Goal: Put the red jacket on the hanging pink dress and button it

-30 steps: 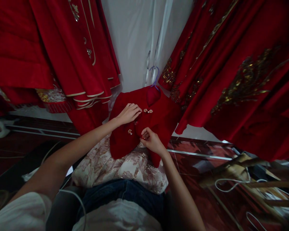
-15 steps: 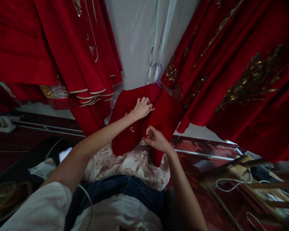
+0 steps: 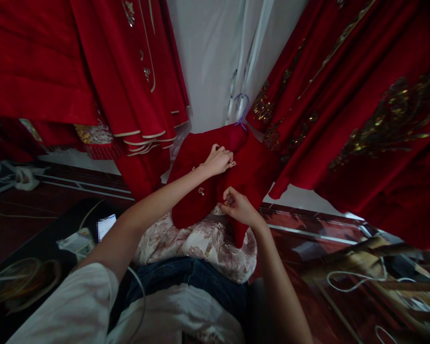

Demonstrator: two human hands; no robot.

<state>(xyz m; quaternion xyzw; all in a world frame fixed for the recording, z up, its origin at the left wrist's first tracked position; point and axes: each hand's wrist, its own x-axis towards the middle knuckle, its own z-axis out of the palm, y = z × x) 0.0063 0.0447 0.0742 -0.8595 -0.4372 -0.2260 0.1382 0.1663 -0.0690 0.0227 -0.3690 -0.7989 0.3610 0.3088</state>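
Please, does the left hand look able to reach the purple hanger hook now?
Probably yes: the left hand is on the red garment, below the purple hanger hook, with only the garment's fabric visible between.

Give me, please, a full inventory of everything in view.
Lap garment: one, red, centre.
Beaded ornaments: several, pale, on its front.
Hook: one, purple, at its top.
Patterned cloth: one, pale, under lap garment.
Hanging garments: several, red, left and right.
Backdrop: one, white, between them.
Lit screen: one, whitish, lower left.
Packet: one, translucent, beside it.
Round container: one, clear, bottom left.
Cables: several, white, both sides.
Wooden frame: one, brown, lower right.
Floor: one, dark red, below.
Top: one, white, worn.
Jeans: one pair, blue, worn.
Left hand: one, bare, on the lap garment.
Right hand: one, bare, pinching the lap garment.
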